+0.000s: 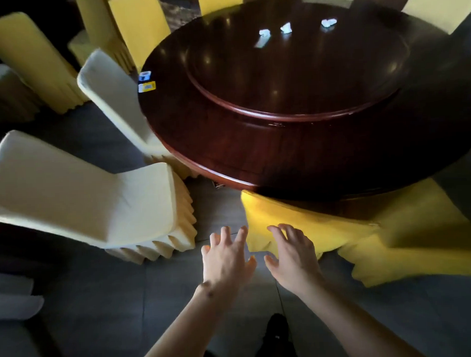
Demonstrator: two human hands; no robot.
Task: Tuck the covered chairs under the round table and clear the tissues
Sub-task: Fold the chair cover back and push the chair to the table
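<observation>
A bright yellow covered chair [310, 223] sits at the near edge of the dark round table [255, 156], its front already under the glossy wooden rim and its back pointing toward me. The cover is smooth on top and falls in pleats at the side. From my remote view, both hands reach out over the grey tiled floor [100, 316] with fingers spread wide and holding nothing. My right hand [293, 256] lies over the chair's near left corner, fingertips against the yellow fabric. My left hand [226, 258] hovers just beside that corner, over the floor; I cannot tell whether its fingertips brush the cloth. Three crumpled white tissues [286, 28] lie in a loose row on the far side of the tabletop, just beyond the raised turntable [292, 77]. A cream covered chair [82, 194] stands pulled out to my left, clear of the table, and a second cream chair [114, 97] leans in at the rim behind it. Two small packets [145, 81] rest at the table's left edge.
</observation>
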